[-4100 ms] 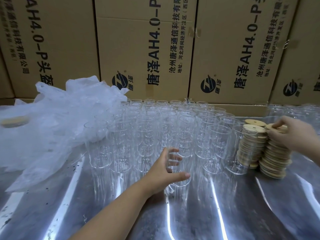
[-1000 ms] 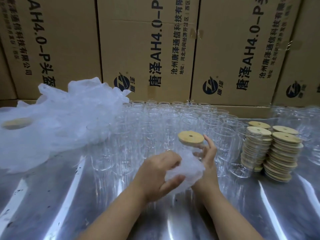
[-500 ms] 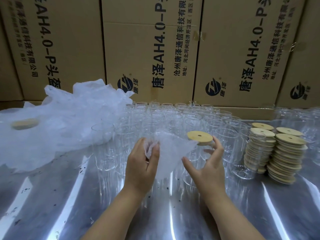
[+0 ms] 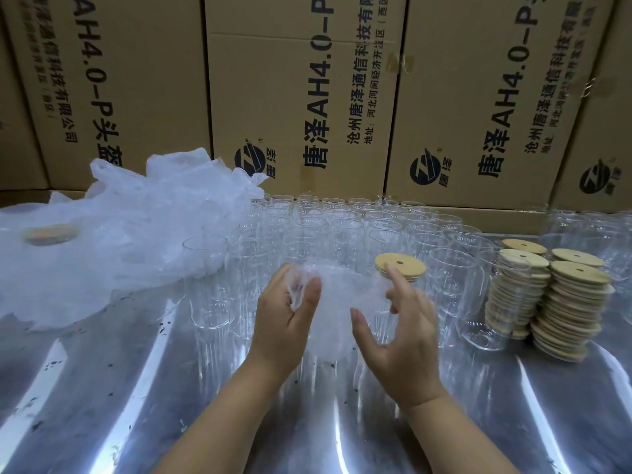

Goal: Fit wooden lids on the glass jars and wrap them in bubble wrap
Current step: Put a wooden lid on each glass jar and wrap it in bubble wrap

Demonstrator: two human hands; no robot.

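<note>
Head view. Above the counter's (image 4: pixel 102 388) near edge, the left hand (image 4: pixel 287 323) pinches one edge of a bubble wrap sheet (image 4: pixel 337 302). The right hand (image 4: pixel 400 340), fingers spread and loosely bent, rests its thumb on the sheet. Just behind stands a lidded jar (image 4: pixel 407 263). Beyond: open jars (image 4: pixel 342 230) in rows, lid stacks (image 4: pixel 547 295) at right, wrap heap (image 4: pixel 119 234) at left, cartons (image 4: pixel 301 97) along the far edge.

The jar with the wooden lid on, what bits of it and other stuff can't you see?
Head view only.
- Lidded jar, glass body: hidden behind the bubble wrap and right hand.
- Right hand's grip: the wrap hides whether it holds the jar.
- Round wooden shape, far left: blurred under the plastic bags.
- Jars at far right: cut off by the picture's edge.
</note>
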